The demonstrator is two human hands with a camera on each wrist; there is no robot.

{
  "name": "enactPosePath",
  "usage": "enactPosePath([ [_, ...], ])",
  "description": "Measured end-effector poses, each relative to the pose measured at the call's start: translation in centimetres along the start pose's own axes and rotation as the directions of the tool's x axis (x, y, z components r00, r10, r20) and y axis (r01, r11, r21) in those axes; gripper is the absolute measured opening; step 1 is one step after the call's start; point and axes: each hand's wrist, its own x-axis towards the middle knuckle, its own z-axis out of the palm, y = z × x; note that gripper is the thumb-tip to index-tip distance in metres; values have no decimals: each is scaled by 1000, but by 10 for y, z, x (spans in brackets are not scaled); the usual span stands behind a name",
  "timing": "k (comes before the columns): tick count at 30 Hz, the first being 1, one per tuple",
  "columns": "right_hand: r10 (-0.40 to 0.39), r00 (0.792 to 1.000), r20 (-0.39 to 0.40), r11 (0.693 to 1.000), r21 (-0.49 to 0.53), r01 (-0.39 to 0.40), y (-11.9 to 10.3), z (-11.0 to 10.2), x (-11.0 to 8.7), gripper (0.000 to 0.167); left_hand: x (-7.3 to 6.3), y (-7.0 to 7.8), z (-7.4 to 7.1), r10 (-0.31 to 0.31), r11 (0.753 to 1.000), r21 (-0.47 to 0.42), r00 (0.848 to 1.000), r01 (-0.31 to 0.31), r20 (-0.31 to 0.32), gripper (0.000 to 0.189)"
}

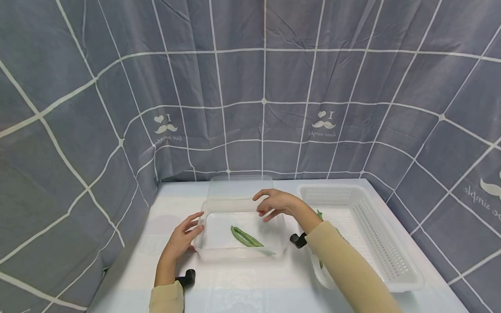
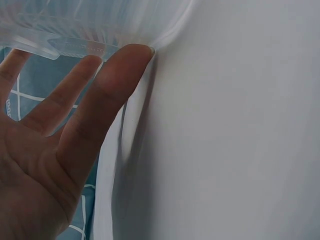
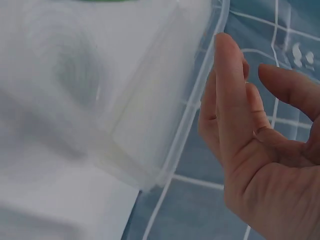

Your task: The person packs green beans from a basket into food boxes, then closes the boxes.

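Observation:
A clear plastic container (image 1: 219, 226) stands on the table with a few green beans (image 1: 245, 237) lying in it. At its left side is my left hand (image 1: 181, 238), fingers spread and fairly straight. In the left wrist view the thumb (image 2: 117, 75) and fingertips touch the container's edge. My right hand (image 1: 277, 202) hovers over the container's back right part, its fingers loosely bent. Nothing shows between the thumb and fingers of that hand in the right wrist view, where the container's wall (image 3: 155, 100) stands beside it.
The container's clear lid (image 1: 240, 184) lies behind it, near the curtain (image 1: 242, 121). To the right stands a white perforated basket (image 1: 372, 217), with green pieces (image 1: 320, 214) in it partly hidden by my right sleeve (image 1: 344, 265). The curtain also closes in both sides.

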Motion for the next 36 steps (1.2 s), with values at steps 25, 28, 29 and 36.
enactPosePath([
  [25,24,988,-151,964,266,18,81,-116,-89,57,2,-2,2,-8,1000,-5,1000,8,8,53],
  [28,59,984,-168,964,266,-12,94,-124,-96,53,2,0,2,-7,1000,-1,1000,7,7,54],
  [29,67,983,-168,967,255,-22,98,-126,-98,52,2,1,1,-8,1000,2,1000,8,6,54],
  [36,153,971,-185,968,225,-110,124,-136,-112,53,4,0,1,-13,1000,3,1000,13,12,55],
])
